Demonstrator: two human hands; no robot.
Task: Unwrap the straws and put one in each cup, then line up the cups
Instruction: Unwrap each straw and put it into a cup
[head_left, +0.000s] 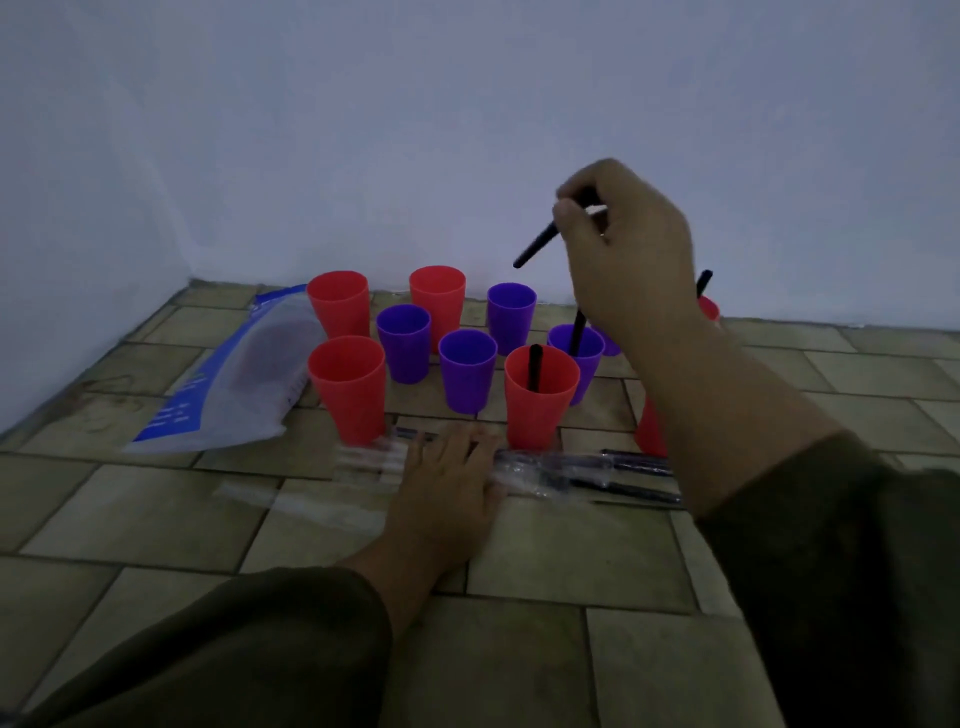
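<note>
I see a plastic bag (228, 374) lying at nine o'clock from the cups (467, 374). At six o'clock, my left hand (447, 478) lies flat, fingers straight, on the wrapped straws (597, 470). Two straws (534, 366) stand in a red cup (540, 410) and a purple cup (589, 364). At one o'clock, my right hand (623, 244) pinches a black straw (535, 247) above the cups.

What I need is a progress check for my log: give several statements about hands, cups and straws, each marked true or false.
1. The right hand holds a black straw. True.
2. The left hand grips a cup. False: it lies flat on the wrapped straws.
3. The middle red cup has another straw in it. True.
4. Every purple cup holds a straw. False: this purple cup is empty.
</note>
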